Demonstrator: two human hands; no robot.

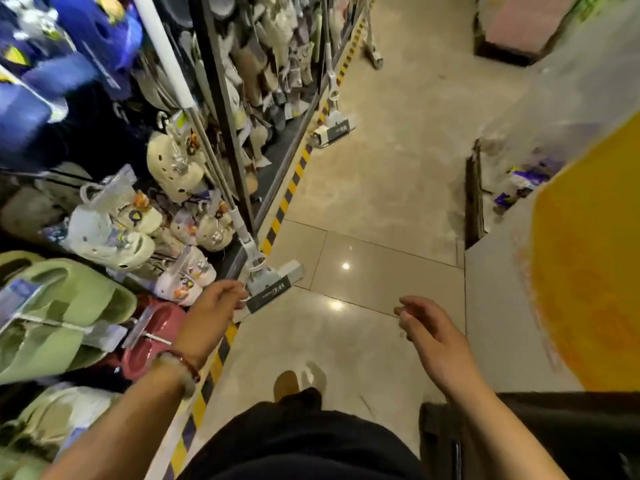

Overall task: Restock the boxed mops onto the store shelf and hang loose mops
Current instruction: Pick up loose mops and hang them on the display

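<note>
A loose mop hangs along the shelf front on the left, its grey and white head low above the floor and its long pole running up and left. My left hand touches the near end of that mop head; whether the fingers grip it I cannot tell. My right hand hovers over the floor tiles to the right, fingers loosely curled with nothing in them. A second hung mop sits farther down the aisle, and a third mop beyond it.
Shelves of clogs and slippers line the left side, edged by yellow and black floor tape. A grey display with a large yellow surface stands close on the right. The tiled aisle runs between them.
</note>
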